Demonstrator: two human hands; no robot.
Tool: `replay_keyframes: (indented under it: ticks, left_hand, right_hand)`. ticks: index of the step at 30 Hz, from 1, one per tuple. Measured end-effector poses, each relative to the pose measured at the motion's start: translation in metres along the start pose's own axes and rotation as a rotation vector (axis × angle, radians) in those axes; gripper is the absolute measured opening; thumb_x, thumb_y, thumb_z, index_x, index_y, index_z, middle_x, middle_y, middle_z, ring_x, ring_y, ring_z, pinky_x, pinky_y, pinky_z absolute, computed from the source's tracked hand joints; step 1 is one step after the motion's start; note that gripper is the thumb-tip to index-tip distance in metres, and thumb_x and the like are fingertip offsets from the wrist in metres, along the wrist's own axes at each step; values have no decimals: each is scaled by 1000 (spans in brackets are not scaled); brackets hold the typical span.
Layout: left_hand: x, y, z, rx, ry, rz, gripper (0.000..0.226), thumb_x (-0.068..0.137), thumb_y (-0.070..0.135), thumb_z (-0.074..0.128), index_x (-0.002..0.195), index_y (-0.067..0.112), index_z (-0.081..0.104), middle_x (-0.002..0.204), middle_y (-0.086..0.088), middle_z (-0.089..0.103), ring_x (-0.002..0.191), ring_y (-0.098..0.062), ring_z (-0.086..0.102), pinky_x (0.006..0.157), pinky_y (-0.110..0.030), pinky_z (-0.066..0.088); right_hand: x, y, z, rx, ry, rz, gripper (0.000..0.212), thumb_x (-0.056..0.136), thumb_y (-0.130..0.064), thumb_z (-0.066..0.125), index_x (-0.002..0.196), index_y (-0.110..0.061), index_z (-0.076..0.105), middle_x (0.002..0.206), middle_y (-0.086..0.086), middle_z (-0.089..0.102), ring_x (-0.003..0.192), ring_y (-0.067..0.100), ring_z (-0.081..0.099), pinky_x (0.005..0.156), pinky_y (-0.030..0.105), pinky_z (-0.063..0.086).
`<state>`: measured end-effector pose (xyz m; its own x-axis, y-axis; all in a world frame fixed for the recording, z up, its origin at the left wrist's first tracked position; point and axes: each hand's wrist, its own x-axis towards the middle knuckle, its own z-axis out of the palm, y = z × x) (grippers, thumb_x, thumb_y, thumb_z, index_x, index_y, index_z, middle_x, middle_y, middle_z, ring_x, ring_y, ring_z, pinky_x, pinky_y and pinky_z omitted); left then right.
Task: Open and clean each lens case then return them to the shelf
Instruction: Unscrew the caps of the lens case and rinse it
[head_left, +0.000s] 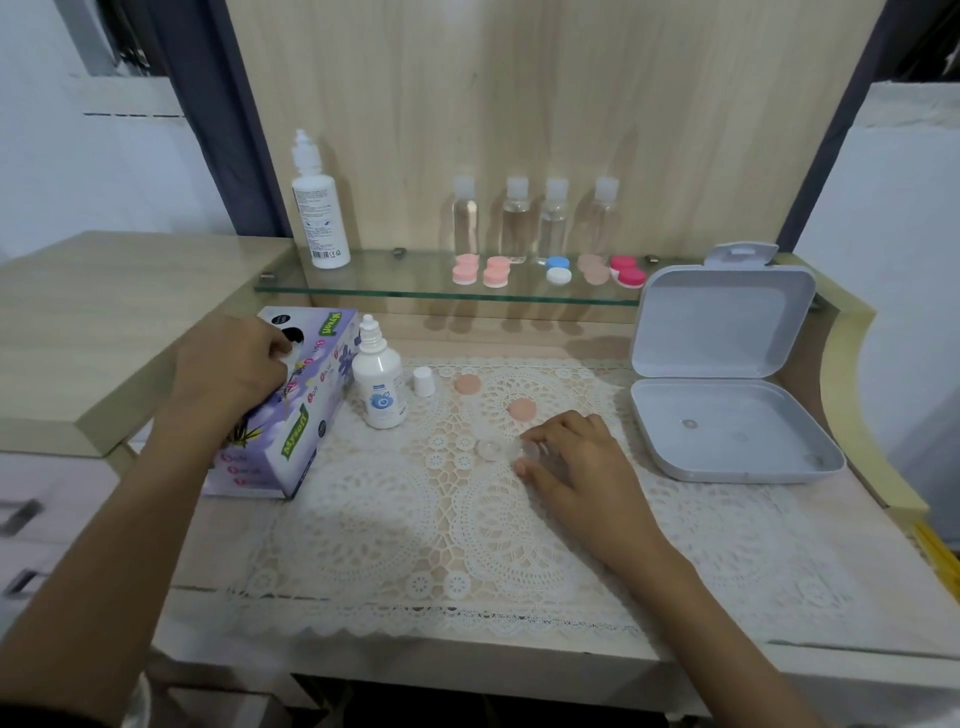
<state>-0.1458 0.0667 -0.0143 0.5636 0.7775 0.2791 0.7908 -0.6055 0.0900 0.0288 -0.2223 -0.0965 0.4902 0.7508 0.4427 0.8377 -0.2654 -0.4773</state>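
Right grip (571, 457) steadies the opened lens case (491, 448) while the left grip (234, 364) pulls at a tissue (291, 353).

The left grip is closed in a pinch on the tissue at the mouth of the tissue box (291, 415). The right grip's fingers curl over one well of the clear case on the lace mat (363, 519). The other well sticks out just to its left. The two peach caps (522, 409) lie loose just beyond the right grip, and the glass shelf (415, 291) sits well beyond both. The case looks light, stiff and smooth, so it is likely slippery when wet and apt to skate on the tabletop. It is best held by the rim of one well or the bridge between them while the soft tissue wipes inside.
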Motion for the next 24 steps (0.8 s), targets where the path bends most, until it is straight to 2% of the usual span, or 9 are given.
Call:
replay_keyframes:
  ticks: [3, 7, 10, 13, 16, 21, 24]
  left_hand:
    - [9, -2, 7, 95, -67, 46, 11, 83, 15, 58, 83, 14, 68, 92, -20, 64, 78, -34, 54, 73, -39, 49]
    - [11, -1, 9, 141, -47, 78, 25, 86, 19, 57, 107, 14, 70, 96, -19, 64, 86, -35, 58, 69, -34, 45]
    - [8, 0, 8, 78, 10, 44, 28, 84, 18, 63, 110, 16, 70, 97, -19, 66, 89, -37, 59, 73, -37, 48]
    - [-1, 5, 8, -10, 117, 46, 22, 82, 11, 66, 102, 7, 73, 91, -23, 68, 88, -41, 59, 74, -40, 48]
    - [-10, 7, 6, -108, 229, 56, 20, 86, 11, 65, 103, 1, 71, 89, -26, 68, 87, -44, 59, 74, -42, 45]
    - [-17, 9, -12, -249, 410, 35, 21, 91, 13, 58, 108, 8, 69, 96, -22, 69, 92, -45, 59, 81, -47, 45]
    - [-20, 10, -23, -296, 518, 3, 23, 95, 26, 51, 108, 16, 67, 99, -16, 67, 93, -41, 59, 79, -45, 46]
  right_hand:
    - [0, 1, 1, -5, -2, -6, 26, 89, -34, 61, 109, -18, 64, 103, -9, 55, 98, 13, 43, 84, 31, 40]
    - [0, 1, 0, -7, -8, -9, 29, 89, -36, 59, 110, -17, 64, 104, -8, 55, 98, 13, 42, 84, 30, 40]
    - [0, 0, 0, -6, -9, -6, 29, 88, -36, 60, 110, -17, 64, 104, -8, 56, 98, 13, 43, 85, 30, 40]
    - [0, 0, 0, -5, -19, 3, 34, 86, -41, 53, 109, -18, 64, 104, -8, 56, 98, 13, 43, 85, 30, 40]
    - [0, -1, -1, -1, -26, 8, 36, 86, -42, 53, 110, -18, 64, 104, -9, 56, 99, 12, 43, 86, 31, 40]
    - [0, 0, -1, 0, -27, 10, 36, 86, -42, 52, 110, -18, 64, 105, -9, 55, 99, 12, 42, 85, 31, 40]
    - [-1, 0, -1, -1, -28, 12, 32, 87, -39, 55, 111, -19, 63, 105, -10, 55, 99, 12, 42, 86, 31, 40]
